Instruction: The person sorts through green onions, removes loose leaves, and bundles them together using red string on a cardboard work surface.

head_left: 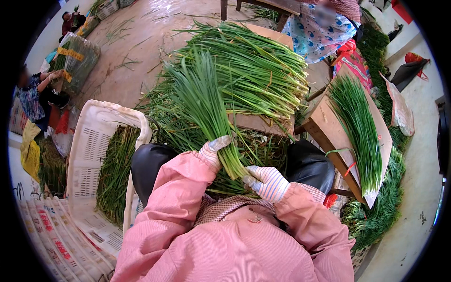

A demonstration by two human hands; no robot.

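A bunch of long green garlic chives [206, 103] slants across my lap, its leafy ends pointing away and its pale stems toward me. Around the lower stems wraps my left hand [215, 148], in a striped white glove. My right hand [267, 182], gloved alike, closes on the stem ends; its fingertips are partly hidden. Just beyond lies a large heap of chives [258, 66] on a low wooden board [263, 125], stems turned to the right. Loose leaves spread below and to the left of it.
To my left stands a white plastic crate [101, 113] with chives inside. A wooden stand [319, 115] at my right bears a neat chive bundle [359, 136]. More chives [376, 218] lie along the right wall. One person sits at far left, another across from me.
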